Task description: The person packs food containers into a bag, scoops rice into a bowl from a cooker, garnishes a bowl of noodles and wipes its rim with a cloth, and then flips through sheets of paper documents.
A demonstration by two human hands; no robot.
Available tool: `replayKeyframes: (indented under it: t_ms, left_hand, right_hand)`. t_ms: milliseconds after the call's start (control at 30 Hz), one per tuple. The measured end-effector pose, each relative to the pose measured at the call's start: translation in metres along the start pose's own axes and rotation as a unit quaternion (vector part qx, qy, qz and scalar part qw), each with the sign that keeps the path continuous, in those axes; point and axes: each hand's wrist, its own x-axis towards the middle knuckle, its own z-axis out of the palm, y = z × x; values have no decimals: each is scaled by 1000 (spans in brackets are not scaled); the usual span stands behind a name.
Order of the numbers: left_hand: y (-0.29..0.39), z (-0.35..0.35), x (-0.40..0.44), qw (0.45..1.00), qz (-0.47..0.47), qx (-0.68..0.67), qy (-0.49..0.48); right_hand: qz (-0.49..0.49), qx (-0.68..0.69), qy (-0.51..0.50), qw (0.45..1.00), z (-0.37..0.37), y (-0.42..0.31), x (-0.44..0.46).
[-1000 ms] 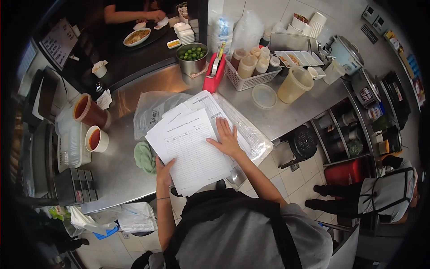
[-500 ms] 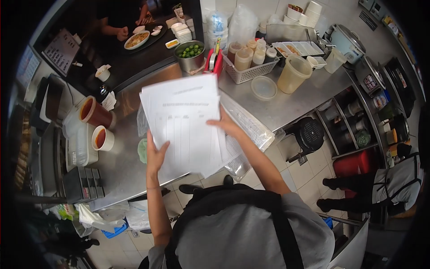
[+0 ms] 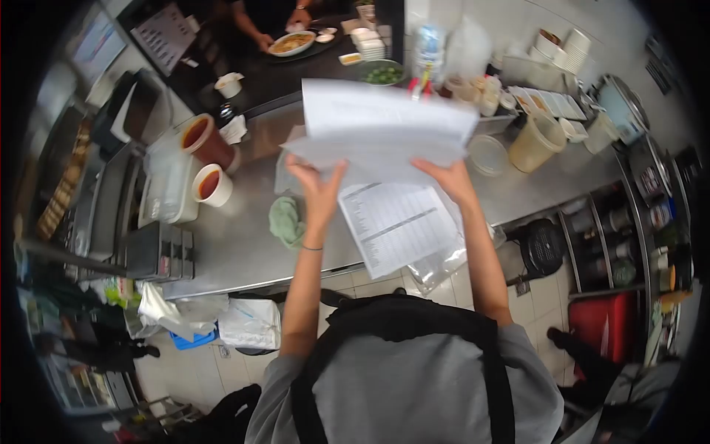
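Note:
In the head view my left hand (image 3: 319, 189) and my right hand (image 3: 452, 181) grip the near edge of a stack of white paper sheets (image 3: 388, 111), one at each side. The sheets are raised over the counter, bent and blurred by motion. Below them lies a printed form (image 3: 399, 229) with ruled rows, on top of a clear plastic sleeve (image 3: 440, 263) at the counter's front edge. A crumpled green cloth (image 3: 285, 222) rests just left of my left wrist.
On the steel counter (image 3: 244, 244), two tubs of red sauce (image 3: 213, 185) stand left. A cloudy plastic jug (image 3: 535, 140) and a round lid (image 3: 488, 155) are at right. Behind, a person's hand (image 3: 264, 42) is by a plate of food (image 3: 291, 44). Another person's leg (image 3: 580, 355) shows lower right.
The stack has moved up and away from my body and tipped, uncovering the printed form beneath. Both hands moved with it. The camera view has shifted left; the person behind now touches the plate.

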Motion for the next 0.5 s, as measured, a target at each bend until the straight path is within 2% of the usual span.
replayKeyframes:
  t_ms: [67,133,167,200,233,300,333,367,433,500]
  left_hand:
    - [-46,-11,-20,997,-32,33,-66]
    - [-39,-11,-19,984,-3,122,-130]
    - [-36,-8,-16,984,-7,125,-127]
    - [-31,-3,-7,989,-33,78,-122]
    - [-24,-1,0,991,-58,30,-117]
    - [-15,-17,-1,983,-78,82,-148]
    - [-14,-31,-6,949,-22,254,-186]
    - [-12,-47,-13,882,34,416,-218]
    - [-32,-99,-46,800,-15,578,-160]
    - [-58,-152,-84,756,-185,613,-132]
  right_hand:
    - [-5,-38,10,999,0,34,-15]
    - [-7,-48,-23,999,-10,56,-6]
    - [4,-65,-37,997,-12,63,-8]
    - [29,-61,-20,997,-1,26,-6]
    - [31,-62,-24,997,0,27,-2]
    - [-18,-119,3,993,-6,30,6]
    - [66,-144,-14,987,-15,32,9]
    - [68,-145,-15,987,-23,33,7]
    - [61,-132,51,988,-39,35,-1]
    - [87,-99,98,986,-52,25,-15]
